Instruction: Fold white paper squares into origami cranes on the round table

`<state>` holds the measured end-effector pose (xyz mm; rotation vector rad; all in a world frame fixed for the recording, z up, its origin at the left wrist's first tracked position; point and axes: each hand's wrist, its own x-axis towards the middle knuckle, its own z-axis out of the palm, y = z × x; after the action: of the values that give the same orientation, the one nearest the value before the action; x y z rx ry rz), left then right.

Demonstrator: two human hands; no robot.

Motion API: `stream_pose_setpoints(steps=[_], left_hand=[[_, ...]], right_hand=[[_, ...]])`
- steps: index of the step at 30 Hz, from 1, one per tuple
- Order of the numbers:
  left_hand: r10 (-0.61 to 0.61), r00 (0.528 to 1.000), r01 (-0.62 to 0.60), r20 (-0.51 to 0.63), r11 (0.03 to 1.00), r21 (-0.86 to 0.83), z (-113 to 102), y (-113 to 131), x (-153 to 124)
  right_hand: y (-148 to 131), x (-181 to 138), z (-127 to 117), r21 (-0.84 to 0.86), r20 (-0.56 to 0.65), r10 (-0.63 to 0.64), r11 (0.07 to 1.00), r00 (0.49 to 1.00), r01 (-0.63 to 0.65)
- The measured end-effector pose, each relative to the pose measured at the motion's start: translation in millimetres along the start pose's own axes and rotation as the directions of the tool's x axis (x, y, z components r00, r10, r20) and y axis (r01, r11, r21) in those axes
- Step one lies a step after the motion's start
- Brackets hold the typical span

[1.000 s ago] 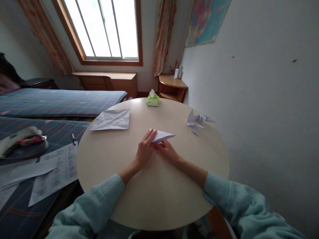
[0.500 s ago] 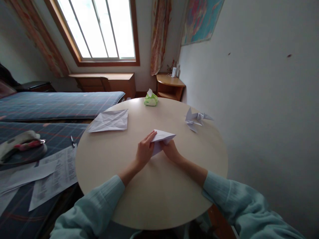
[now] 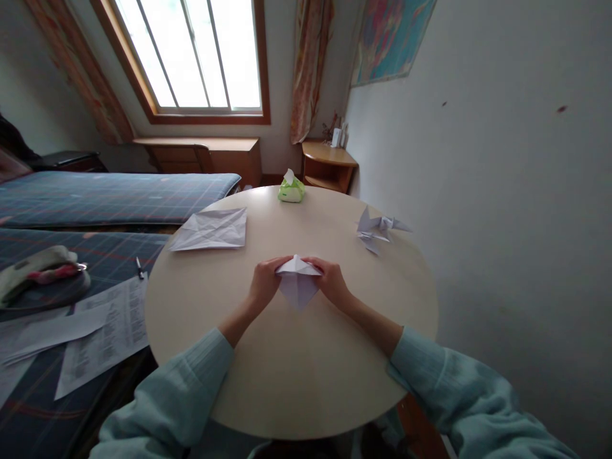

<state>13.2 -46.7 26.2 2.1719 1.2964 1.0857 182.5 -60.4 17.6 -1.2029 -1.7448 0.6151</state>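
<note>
Between my two hands is a folded white sheet of paper (image 3: 298, 288), its lower part coming to a point toward me and a flap raised along its top. My left hand (image 3: 266, 279) grips its left corner, fingers along the upper edge. On the opposite corner, my right hand (image 3: 331, 280) is closed in the same way. Both thumbs are largely hidden. A creased white sheet (image 3: 210, 229) lies flat at the table's far left. Toward the far right rests a folded paper figure (image 3: 375, 228) with pointed ends.
A green tissue pack (image 3: 291, 189) sits at the far edge of the round table (image 3: 287, 376). Left of the table, a plaid bed (image 3: 115, 255) carries printed sheets (image 3: 105, 338), a pen (image 3: 139, 268) and a pouch (image 3: 43, 277). A wall (image 3: 502, 223) rises on the right.
The folded paper has turned so its point faces me. My right hand has come from underneath to its right corner, and my left hand has shifted slightly left.
</note>
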Motion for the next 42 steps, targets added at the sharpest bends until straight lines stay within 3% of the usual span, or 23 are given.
stream_pose_setpoints(steps=[5,10,14,22,29,37,42], left_hand=[[-0.089,0.996,0.090,-0.012,0.996,0.017,-2,3,4],[-0.093,0.995,0.093,0.047,0.996,0.012,-2,7,3],[-0.135,0.990,0.134,0.030,0.990,0.034,-1,5,4],[-0.097,0.993,0.097,0.060,0.995,0.002,2,9,4],[-0.214,0.971,0.220,0.109,0.974,-0.049,1,2,6],[-0.211,0.964,0.235,0.163,0.961,-0.144,6,-8,6],[-0.248,0.947,0.303,0.205,0.900,-0.313,7,-15,8]], right_hand=[[5,4,-1,0.025,-0.063,0.070,0.997,0.996,-0.068],[4,4,-2,0.051,-0.012,0.083,0.995,0.996,-0.083],[2,5,-4,0.020,-0.020,0.116,0.993,0.993,-0.116],[6,7,-4,-0.015,0.028,0.153,0.988,0.988,-0.153],[23,11,-3,0.143,0.139,0.336,0.924,0.932,-0.354],[17,10,-2,0.376,0.209,0.424,0.797,0.881,-0.473],[14,11,-3,0.435,0.229,0.469,0.735,0.853,-0.520]])
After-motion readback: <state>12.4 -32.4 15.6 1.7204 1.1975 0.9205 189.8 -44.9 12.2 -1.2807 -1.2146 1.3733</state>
